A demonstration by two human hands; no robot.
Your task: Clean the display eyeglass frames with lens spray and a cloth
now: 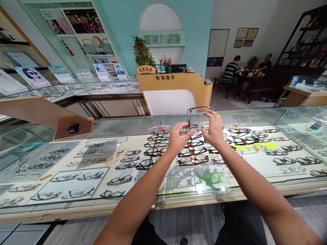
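A pair of dark-framed eyeglasses (200,108) is held up above the glass counter, its front raised toward the far side. My left hand (178,136) is closed at the left temple arm, with thumb and forefinger near its lower end. On the other side, my right hand (214,128) grips the glasses near the right end of the frame, fingertips at the rim. Part of the frame is hidden behind the fingers. Below both hands, rows of eyeglasses (193,160) lie folded, several with orange-red tags at the bridge.
The glass display counter (143,203) spans the view. A beige cloth (118,153) lies at left near a wooden board (46,114). A clear bottle (319,123) stands at the right edge. Beyond are a cashier desk (176,81) and two people seated at a table.
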